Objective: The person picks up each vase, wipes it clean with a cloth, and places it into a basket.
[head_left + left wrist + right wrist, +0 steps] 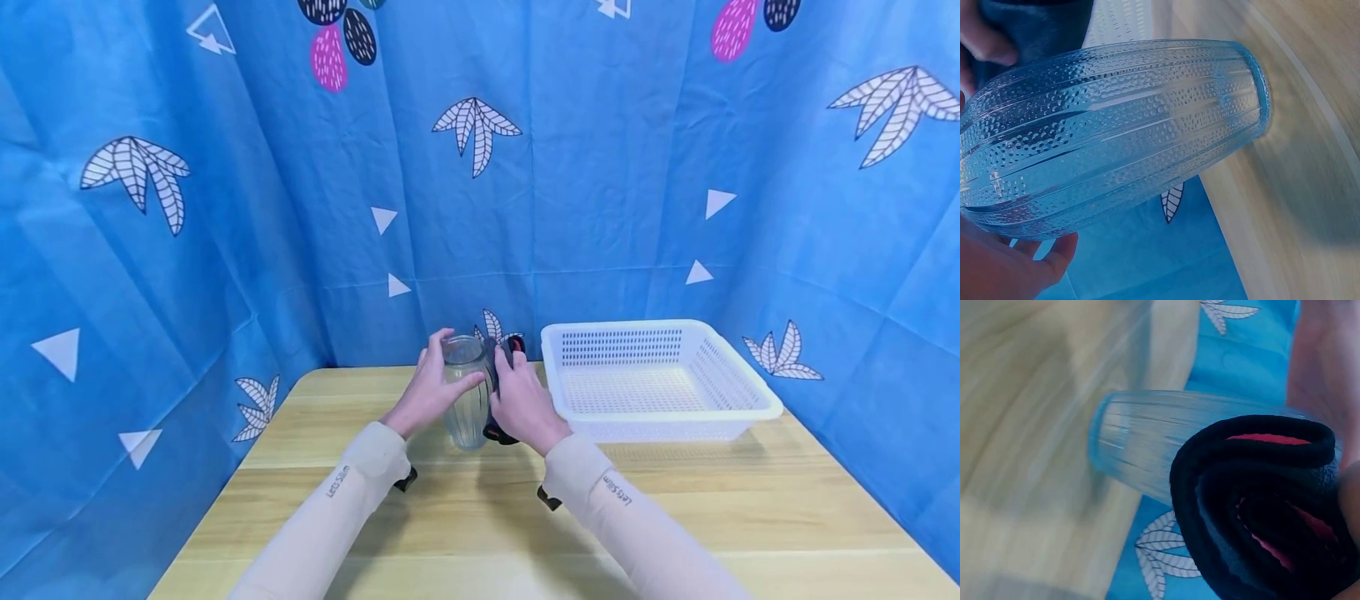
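Observation:
A clear ribbed glass vase (468, 417) with a dimpled surface stands upright at the middle of the table, its mouth upward. My left hand (435, 385) grips it near the top, thumb on the near side and fingers around the left side. In the left wrist view the vase's glass body (1122, 119) fills much of the picture. Against its right side, my right hand (522, 402) holds a rolled dark cloth (1254, 472) with a black edge and pinkish-red inner layers. From the head view, that hand hides most of the roll.
A white plastic basket (652, 427) with perforated walls sits just right of my right hand, toward the back of the wooden table (465, 525). Behind the table hangs a blue patterned curtain (600, 217), which also runs along both sides.

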